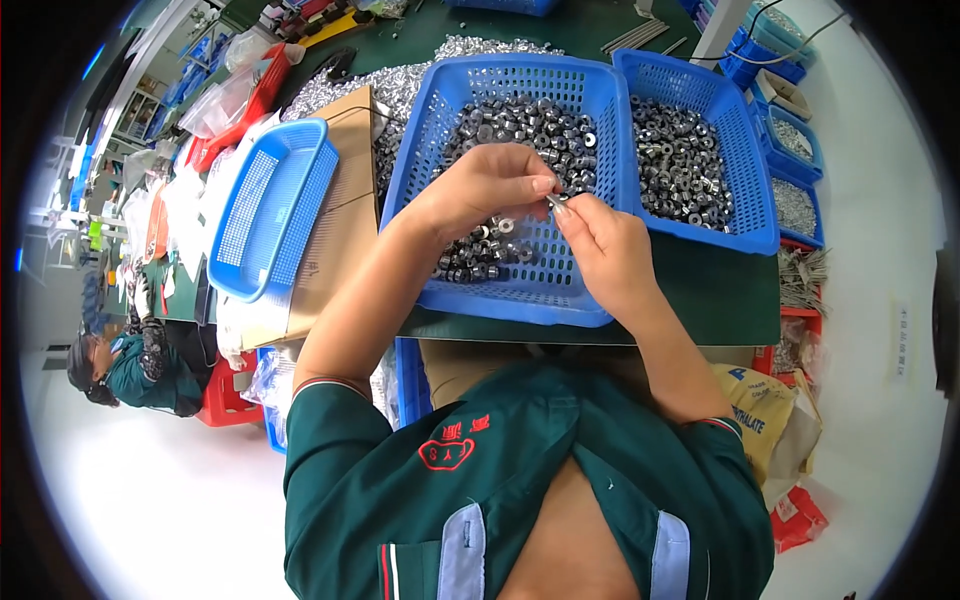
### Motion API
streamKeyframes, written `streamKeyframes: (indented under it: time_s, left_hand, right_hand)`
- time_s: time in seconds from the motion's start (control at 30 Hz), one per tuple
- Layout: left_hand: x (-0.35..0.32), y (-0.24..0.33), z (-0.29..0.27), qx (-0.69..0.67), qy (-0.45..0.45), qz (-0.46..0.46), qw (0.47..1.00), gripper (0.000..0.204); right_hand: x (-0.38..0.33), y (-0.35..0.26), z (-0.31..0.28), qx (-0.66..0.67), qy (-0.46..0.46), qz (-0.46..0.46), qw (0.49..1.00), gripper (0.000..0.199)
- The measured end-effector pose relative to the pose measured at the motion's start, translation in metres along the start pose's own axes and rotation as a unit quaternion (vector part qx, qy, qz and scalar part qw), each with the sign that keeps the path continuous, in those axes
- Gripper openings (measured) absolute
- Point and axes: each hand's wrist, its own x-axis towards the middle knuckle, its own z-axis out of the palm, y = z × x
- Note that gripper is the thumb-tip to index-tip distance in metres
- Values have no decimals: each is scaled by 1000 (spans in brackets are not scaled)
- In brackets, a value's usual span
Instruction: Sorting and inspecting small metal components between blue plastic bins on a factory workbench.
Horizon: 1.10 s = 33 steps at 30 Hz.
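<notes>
My left hand (pixel 490 188) and my right hand (pixel 610 246) meet above the middle blue basket (pixel 402 190). Thumb and fingers of each are pinched together. At the fingertips shows a small shiny metal part (pixel 555 201), gripped from both sides; its exact kind is too small to tell. Beneath my hands, the basket holds many ring-shaped metal pieces (pixel 535 125), dark and silver, heaped toward the far side. A smaller cluster lies by my left wrist, and part of the perforated bottom is bare near my right hand.
A second blue basket (pixel 757 200) of similar rings adjoins on the right. Silver pieces (pixel 470 46) lie piled behind, with thin rods (pixel 635 36) farther right. An empty blue basket (pixel 265 215) rests on cardboard (pixel 335 215) at left. Beyond it sits another person (pixel 150 365).
</notes>
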Motion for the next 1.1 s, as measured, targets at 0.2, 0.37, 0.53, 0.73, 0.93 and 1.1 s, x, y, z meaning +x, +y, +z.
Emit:
streamKeyframes:
  time_s: [0.2, 0.37, 0.53, 0.73, 0.93, 1.1]
  left_hand:
    - [1, 6, -11, -213, 21, -45, 976, 18]
    - [1, -3, -23, 2, 32, -69, 997, 13]
    - [5, -21, -3, 650, 32, -39, 759, 27]
    - [7, -35, 3, 741, -7, -96, 665, 27]
    - [11, -23, -14, 430, 28, 3, 902, 23]
    - [6, 0, -4, -230, 98, -63, 966, 8]
  right_hand:
    - [-1, 6, 0, 82, -12, 49, 995, 22]
    - [-4, 5, -1, 85, 0, 30, 996, 20]
    - [-6, 10, 3, 92, 20, 10, 996, 21]
    - [-5, 8, 3, 85, 19, 0, 996, 21]
    - [-4, 1, -4, 74, 6, 22, 997, 20]
    - [-5, 4, -2, 66, 0, 27, 997, 19]
